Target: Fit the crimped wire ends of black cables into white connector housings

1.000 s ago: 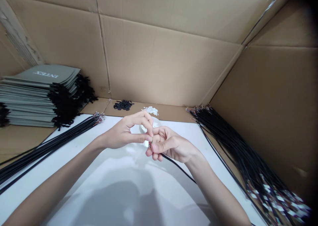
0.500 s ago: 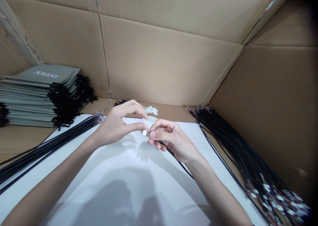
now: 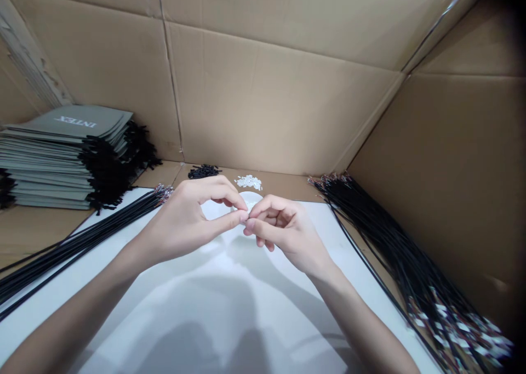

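Observation:
My left hand (image 3: 193, 215) reaches in from the left, with thumb and forefinger pinched together at the tips. What lies between those tips is too small and covered to make out. My right hand (image 3: 283, 228) meets it fingertip to fingertip, its thumb and forefinger also closed and the other fingers curled under. Half a second ago this hand held a black cable ending in a white connector; both are now hidden by the fingers and arm. Directly behind the fingertips stands a small white dish (image 3: 251, 197), partly covered by the hands.
Black cables (image 3: 94, 237) lie bundled at left, and more cables (image 3: 382, 253) with white connectors at right. Behind sit a pile of short black pieces (image 3: 204, 171) and small white pieces (image 3: 249, 182). Grey INTEX-marked sheets (image 3: 49, 165) are stacked at left. Cardboard walls (image 3: 263, 100) enclose the white worktop (image 3: 230, 319).
My left thumb and forefinger have come together and moved right, up against the right fingertips. The white connector and black cable have gone out of sight. More of the black pile shows.

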`<state>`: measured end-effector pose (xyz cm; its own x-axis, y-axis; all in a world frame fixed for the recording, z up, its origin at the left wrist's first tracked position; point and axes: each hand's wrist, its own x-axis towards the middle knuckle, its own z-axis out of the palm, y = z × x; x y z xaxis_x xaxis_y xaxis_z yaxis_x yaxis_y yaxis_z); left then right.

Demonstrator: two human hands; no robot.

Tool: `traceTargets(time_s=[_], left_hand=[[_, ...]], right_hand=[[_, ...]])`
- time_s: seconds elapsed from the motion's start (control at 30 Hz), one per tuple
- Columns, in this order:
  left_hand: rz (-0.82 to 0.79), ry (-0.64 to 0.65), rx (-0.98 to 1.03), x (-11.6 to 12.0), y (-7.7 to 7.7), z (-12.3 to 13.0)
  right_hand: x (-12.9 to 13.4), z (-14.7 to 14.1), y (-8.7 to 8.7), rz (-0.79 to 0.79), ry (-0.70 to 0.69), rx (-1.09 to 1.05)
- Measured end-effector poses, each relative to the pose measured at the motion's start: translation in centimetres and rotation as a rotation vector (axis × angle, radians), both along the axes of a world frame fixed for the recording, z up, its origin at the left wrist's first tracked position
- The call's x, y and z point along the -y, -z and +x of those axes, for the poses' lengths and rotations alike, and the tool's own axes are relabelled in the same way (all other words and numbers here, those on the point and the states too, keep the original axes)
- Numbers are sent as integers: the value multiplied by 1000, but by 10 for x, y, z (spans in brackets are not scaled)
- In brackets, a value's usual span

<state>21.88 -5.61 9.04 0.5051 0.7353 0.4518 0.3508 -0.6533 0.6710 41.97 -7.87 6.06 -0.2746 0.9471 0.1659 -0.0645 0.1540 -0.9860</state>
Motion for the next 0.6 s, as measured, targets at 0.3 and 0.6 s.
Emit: traceTargets(time_s=[0.3, 0.6], left_hand=[[440, -19, -129, 5, 12, 7], [461, -175, -166, 12, 8, 7]], right_hand=[[-8, 3, 4, -160, -101, -25], [-7, 0, 4, -136, -35, -8]])
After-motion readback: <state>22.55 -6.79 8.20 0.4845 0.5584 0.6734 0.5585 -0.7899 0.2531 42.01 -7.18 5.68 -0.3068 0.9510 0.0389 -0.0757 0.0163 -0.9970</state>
